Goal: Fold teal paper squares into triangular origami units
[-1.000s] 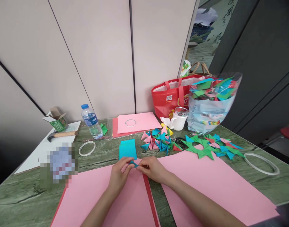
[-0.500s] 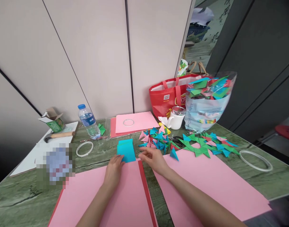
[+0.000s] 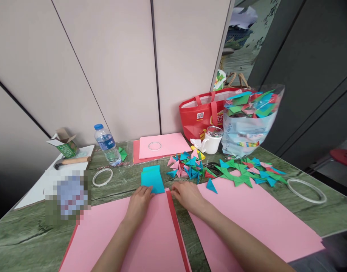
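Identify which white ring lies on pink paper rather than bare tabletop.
The small ring on the pink sheet at the back. The ring beside the water bottle and the large ring at the right both rest on green tabletop.

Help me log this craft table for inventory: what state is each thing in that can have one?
water bottle, upright, capped.
green carton, flaps open.
white mug, upright.
clear plastic bag, open-topped, stuffed with folded paper pieces.
red tote bag, upright, open.
blue paper stack, flat, unfolded.
left hand, open, fingertips at the blue paper stack.
right hand, open, empty.
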The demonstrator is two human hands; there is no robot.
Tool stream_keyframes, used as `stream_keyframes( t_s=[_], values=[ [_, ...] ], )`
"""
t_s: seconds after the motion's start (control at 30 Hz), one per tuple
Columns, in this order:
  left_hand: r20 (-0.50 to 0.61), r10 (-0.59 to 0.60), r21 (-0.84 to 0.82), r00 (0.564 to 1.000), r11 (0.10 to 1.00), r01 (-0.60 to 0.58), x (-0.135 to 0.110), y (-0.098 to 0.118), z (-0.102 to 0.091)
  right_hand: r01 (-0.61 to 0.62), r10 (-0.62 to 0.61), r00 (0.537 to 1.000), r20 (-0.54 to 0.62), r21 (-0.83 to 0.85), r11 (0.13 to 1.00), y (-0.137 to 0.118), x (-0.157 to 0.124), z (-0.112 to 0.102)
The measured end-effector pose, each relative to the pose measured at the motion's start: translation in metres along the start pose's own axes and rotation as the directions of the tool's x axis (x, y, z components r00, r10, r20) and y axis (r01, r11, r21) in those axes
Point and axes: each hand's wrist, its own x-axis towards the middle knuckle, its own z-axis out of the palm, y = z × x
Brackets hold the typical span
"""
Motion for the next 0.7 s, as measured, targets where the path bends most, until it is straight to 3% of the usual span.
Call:
stream_keyframes(
  t_s=[0.1, 0.23, 0.3, 0.4, 0.5, 0.6, 0.7],
  values=[
    [0.004, -0.011, 0.015, 1.0, 1.0, 0.011, -0.003, 0.0, -0.001, -0.175, 0.188, 0.981, 0.039, -0.222, 0.959, 0.009, -0.006, -0.018],
    [-0.02, -0.071, -0.024, 0.997, 0.997, 0.071, -0.005, -0.001, -0.002, -0.356, 0.404, 0.908, 0.112, -0.302, 0.884, 0.029, -0.005, -0.027],
    [-0.051, -0.112, -0.046, 0.992, 0.993, 0.11, -0.005, 0.0, -0.002, -0.389, 0.443, 0.888, 0.125, -0.309, 0.868, 0.037, -0.001, -0.024],
    [-0.146, -0.141, -0.073, 0.979, 0.989, 0.132, -0.004, 0.002, -0.004, -0.349, 0.383, 0.92, 0.087, -0.264, 0.899, 0.04, 0.006, -0.016],
    [-0.303, -0.139, -0.147, 0.943, 0.984, 0.098, -0.002, 0.005, -0.006, -0.129, 0.129, 0.992, -0.004, -0.135, 0.982, 0.035, 0.01, -0.008],
    [-0.43, -0.143, -0.234, 0.891, 0.971, 0.043, -0.001, 0.009, -0.009, 0.069, -0.074, 0.986, -0.147, -0.037, 0.997, 0.025, 0.01, 0.0],
    [-0.49, -0.132, -0.297, 0.861, 0.955, -0.023, 0.0, 0.014, -0.011, 0.173, -0.139, 0.967, -0.214, 0.149, 0.974, 0.015, 0.006, 0.008]
  ],
)
